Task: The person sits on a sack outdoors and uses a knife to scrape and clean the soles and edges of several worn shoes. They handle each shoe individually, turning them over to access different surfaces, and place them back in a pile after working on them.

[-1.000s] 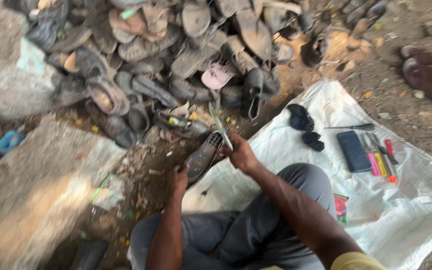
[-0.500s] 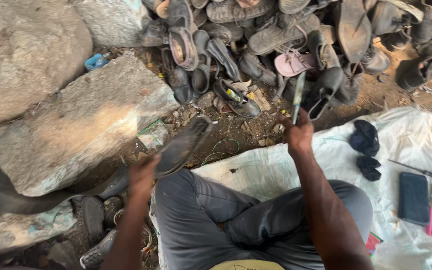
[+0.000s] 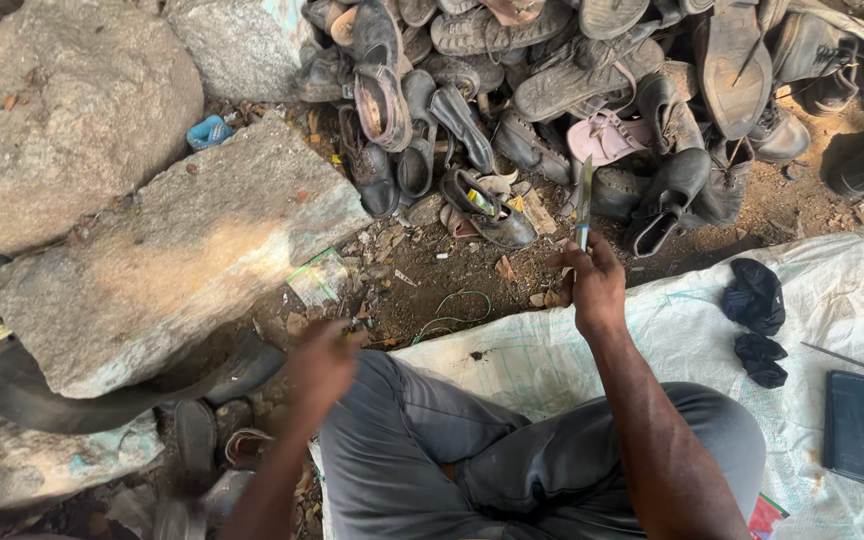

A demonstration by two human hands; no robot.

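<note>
One knife (image 3: 585, 200), blade upright, gripped in the closed right hand (image 3: 592, 285) near the far shoe heap (image 3: 592, 80). Two dark cloths (image 3: 755, 315) right. Left hand (image 3: 322, 362) blurred, lowered beside one slab (image 3: 172, 260); grip unclear.

Head view, looking down. Person seated, grey trousers (image 3: 512, 450), on white woven plastic sheet (image 3: 672, 330) spread over dirt ground. Right hand (image 3: 592, 285) closed around handle of narrow-bladed knife (image 3: 585, 200), blade pointing up toward heap of worn dark shoes and sandals (image 3: 592, 80); one pink sandal (image 3: 607, 135) lies in the heap just beside the blade tip. Left hand (image 3: 322, 365) blurred, low beside left knee, near a black rubber strip (image 3: 102, 400) at the foot of a large flat grey stone (image 3: 182, 250); grip cannot be told. On sheet, right side: two black crumpled cloth pieces (image 3: 757, 320), dark flat rectangular phone (image 3: 855, 425).
</note>
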